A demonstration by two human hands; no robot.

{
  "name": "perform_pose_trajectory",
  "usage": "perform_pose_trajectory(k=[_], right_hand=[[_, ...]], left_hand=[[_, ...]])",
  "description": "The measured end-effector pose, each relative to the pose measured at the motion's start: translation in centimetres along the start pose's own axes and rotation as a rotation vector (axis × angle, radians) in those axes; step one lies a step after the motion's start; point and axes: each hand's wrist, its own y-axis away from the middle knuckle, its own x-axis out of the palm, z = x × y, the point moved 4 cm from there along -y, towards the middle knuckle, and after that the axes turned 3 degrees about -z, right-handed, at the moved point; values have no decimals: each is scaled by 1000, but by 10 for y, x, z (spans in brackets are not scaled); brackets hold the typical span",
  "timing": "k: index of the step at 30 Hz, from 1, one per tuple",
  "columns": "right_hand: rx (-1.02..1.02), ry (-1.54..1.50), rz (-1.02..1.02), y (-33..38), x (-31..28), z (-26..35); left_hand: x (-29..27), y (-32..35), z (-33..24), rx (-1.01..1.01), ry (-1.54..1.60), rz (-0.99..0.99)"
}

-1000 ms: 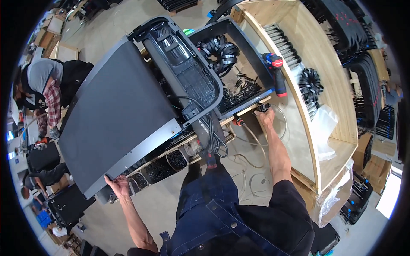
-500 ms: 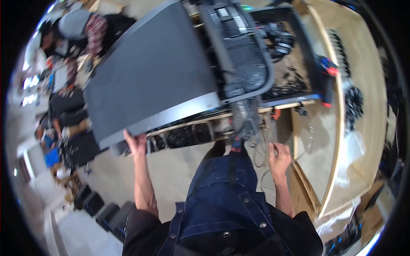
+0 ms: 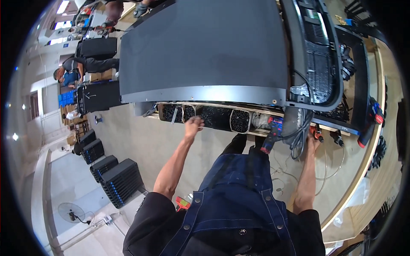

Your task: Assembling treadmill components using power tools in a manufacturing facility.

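Observation:
My left hand (image 3: 194, 125) is beside the front of a row of small black bins, its fingers curled together; whatever they may hold is hidden. Dark small parts, like screws, fill the nearest bins (image 3: 240, 121). A thin silver strip (image 3: 174, 115) sticks out of the left bin. At the bench's front edge on the right, my right hand (image 3: 314, 144) is closed around an orange-and-black power screwdriver (image 3: 316, 133), its fingers partly hidden. Above the bins lies a large dark grey panel (image 3: 205, 51) with a silver front edge.
A blue-and-red power tool (image 3: 272, 134) and looped grey cable (image 3: 299, 138) hang at the bench front. Beside the panel lies a black moulded frame (image 3: 318, 68). A dark tray (image 3: 361, 64) holds black parts. Stacked black cases (image 3: 121, 181) stand on the left; a co-worker (image 3: 81, 66) is far off.
My left hand has left the panel's front left corner and moved to the bins. My right hand has gone up to the orange screwdriver. The view has shifted left.

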Motion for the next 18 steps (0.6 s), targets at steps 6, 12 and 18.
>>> perform_pose_trajectory(k=[6, 12, 18], right_hand=[[-130, -321, 25, -31, -13, -31], [54, -238, -75, 38, 11, 69], [84, -282, -262, 189, -25, 177]], left_hand=[[45, -75, 34, 301, -740, -222], [73, -31, 18, 549, -708, -267], [56, -2, -14, 605, -258, -272]])
